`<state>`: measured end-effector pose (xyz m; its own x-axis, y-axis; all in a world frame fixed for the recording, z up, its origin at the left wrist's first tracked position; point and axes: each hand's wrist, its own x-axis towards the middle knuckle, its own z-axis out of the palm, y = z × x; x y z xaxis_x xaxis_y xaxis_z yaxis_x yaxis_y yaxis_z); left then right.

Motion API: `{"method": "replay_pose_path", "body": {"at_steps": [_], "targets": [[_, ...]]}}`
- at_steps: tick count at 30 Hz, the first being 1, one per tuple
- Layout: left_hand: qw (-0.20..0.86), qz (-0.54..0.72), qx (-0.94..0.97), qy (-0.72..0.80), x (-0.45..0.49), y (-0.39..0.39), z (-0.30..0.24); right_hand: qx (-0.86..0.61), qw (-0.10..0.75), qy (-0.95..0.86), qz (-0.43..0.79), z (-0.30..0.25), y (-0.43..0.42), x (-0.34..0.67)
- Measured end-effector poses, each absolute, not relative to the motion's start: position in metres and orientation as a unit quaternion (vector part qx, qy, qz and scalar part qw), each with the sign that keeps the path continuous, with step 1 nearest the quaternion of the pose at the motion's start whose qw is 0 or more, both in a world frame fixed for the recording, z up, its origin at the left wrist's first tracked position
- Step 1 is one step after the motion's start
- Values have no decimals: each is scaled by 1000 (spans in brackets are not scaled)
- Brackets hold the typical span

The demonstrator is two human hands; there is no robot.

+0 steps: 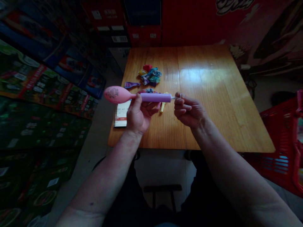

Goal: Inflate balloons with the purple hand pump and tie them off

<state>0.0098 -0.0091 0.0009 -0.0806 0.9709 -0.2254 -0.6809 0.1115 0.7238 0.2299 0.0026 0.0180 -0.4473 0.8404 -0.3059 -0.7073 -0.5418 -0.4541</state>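
Observation:
A purple balloon pump (155, 97) is held level above the wooden table. A partly inflated pink balloon (117, 94) with a dark print sits on the pump's left end. My left hand (139, 115) is closed around the balloon's neck and that end of the pump, thumb on top. At the other end, my right hand (187, 108) pinches the pump's white handle, with a short length of rod showing. Below and behind the pump lie a few limp balloons, among them a yellow balloon (162, 107), partly hidden by the pump and my left hand.
A pile of deflated balloons (151, 76) and a purple balloon (132, 84) lie towards the table's back left. A phone (121, 121) showing a timer lies by my left wrist. Stacked cartons (47, 126) line the left; a red basket (279, 151) stands right of the table (213, 132).

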Motion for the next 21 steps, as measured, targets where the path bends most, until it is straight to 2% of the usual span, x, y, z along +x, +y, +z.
{"method": "replay_pose_path", "body": {"at_steps": [7, 12, 17, 21], "targets": [[657, 623, 215, 365, 9, -7, 3, -233, 429, -125, 864, 20, 3, 226], [615, 662, 195, 382, -5, -3, 7, -229, 464, -157, 841, 30, 1, 236], [668, 618, 197, 365, 14, -15, 2, -230, 450, -126, 854, 15, 1, 215], [647, 625, 204, 386, 10, -10, 9, -246, 442, -126, 853, 23, 2, 222]]}}
